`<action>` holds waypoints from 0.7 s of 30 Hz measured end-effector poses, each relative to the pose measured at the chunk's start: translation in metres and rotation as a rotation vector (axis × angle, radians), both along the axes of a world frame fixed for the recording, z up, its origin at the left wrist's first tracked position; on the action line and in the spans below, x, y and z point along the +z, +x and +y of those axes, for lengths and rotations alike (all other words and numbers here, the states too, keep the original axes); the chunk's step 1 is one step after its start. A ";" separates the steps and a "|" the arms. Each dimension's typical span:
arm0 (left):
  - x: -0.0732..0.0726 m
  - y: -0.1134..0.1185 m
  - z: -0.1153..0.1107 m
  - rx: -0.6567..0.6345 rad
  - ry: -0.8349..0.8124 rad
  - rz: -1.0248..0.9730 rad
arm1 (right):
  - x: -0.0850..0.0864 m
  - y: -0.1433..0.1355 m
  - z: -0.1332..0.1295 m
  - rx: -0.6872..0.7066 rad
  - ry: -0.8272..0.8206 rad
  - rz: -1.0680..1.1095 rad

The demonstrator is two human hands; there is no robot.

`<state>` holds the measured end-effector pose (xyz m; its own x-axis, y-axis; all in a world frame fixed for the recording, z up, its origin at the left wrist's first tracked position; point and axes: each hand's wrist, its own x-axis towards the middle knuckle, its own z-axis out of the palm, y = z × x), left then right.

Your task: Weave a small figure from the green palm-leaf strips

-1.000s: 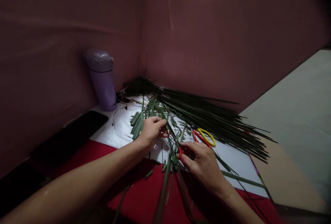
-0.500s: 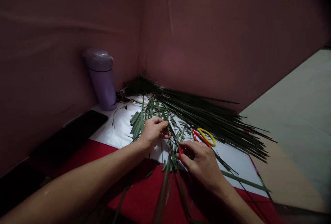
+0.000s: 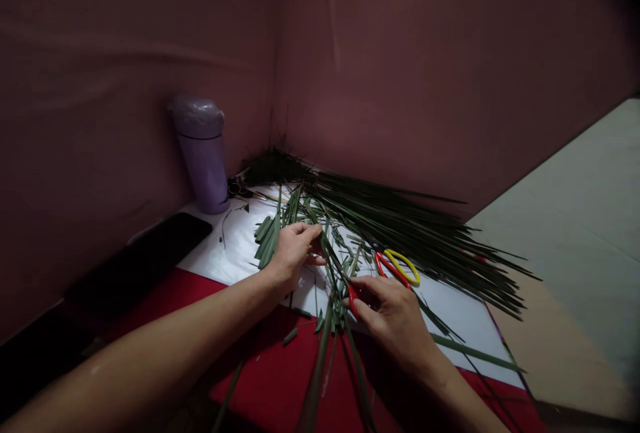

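Note:
My left hand (image 3: 296, 252) is closed, pinching a narrow green leaf strip (image 3: 327, 246) between thumb and fingertips over the white sheet. Close by on the right, my right hand (image 3: 393, 313) is wrapped around a red-handled tool (image 3: 353, 301); its working end is lost among the strips, so I cannot tell its exact kind. Just beyond that hand lie scissors (image 3: 403, 266) with one yellow and one red handle loop. Cut leaf pieces (image 3: 269, 240) are laid side by side left of my left fingers. Long blades (image 3: 317, 366) hang over the red cloth toward me.
A large bundle of long green leaves (image 3: 410, 226) stretches along the back right. At the left stand a purple bottle (image 3: 204, 160) and a dark flat object (image 3: 145, 256). Red cloth (image 3: 270, 373) covers the front below the white sheet (image 3: 215, 256). Pinkish walls meet behind.
The whole view has shifted slightly, so things sit a little farther right. Both hands keep their grips and nearly the same positions.

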<state>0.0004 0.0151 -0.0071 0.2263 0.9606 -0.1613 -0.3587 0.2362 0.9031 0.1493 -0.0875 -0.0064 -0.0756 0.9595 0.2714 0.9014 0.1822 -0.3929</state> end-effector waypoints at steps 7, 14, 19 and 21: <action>0.001 0.001 -0.001 -0.019 -0.035 0.039 | -0.001 0.000 0.001 -0.003 0.021 -0.034; -0.003 0.003 -0.003 -0.053 -0.012 0.066 | -0.002 0.000 0.001 -0.015 0.017 -0.064; -0.003 0.003 -0.003 -0.054 -0.005 0.071 | -0.002 0.000 0.001 -0.002 0.016 -0.019; -0.003 0.003 -0.003 -0.055 -0.006 0.069 | -0.002 0.001 0.000 0.000 0.006 0.001</action>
<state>0.0036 0.0124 -0.0100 0.2672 0.9459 -0.1838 -0.2821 0.2592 0.9237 0.1500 -0.0870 -0.0086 -0.0752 0.9578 0.2775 0.9010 0.1845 -0.3927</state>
